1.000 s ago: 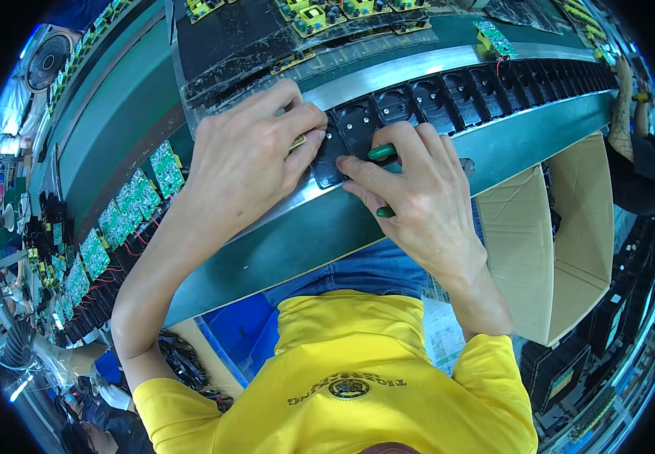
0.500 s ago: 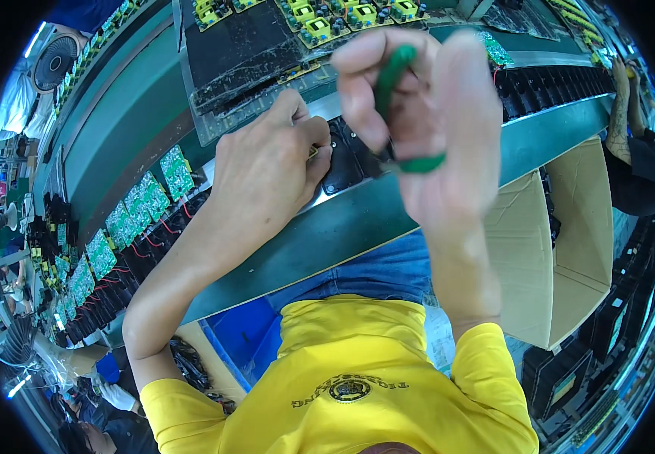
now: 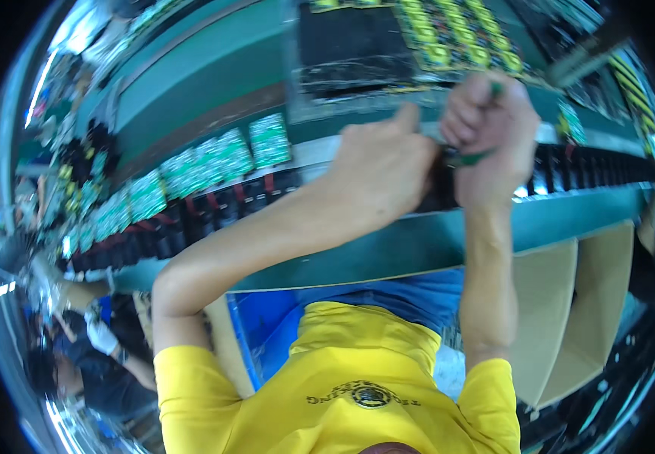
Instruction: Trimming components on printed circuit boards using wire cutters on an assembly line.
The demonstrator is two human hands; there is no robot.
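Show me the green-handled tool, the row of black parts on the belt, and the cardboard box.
Green-handled tool (image 3: 472,157): head view, on the handle below the right fist.
Row of black parts (image 3: 592,168): head view, mid-row.
Cardboard box (image 3: 547,318): head view, on its near wall.

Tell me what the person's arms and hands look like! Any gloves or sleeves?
No gloves: the left hand and right hand are both bare. The forearms are bare too, with no watch or bands showing. Short yellow sleeves of a yellow T-shirt with a round dark emblem end above the elbows.
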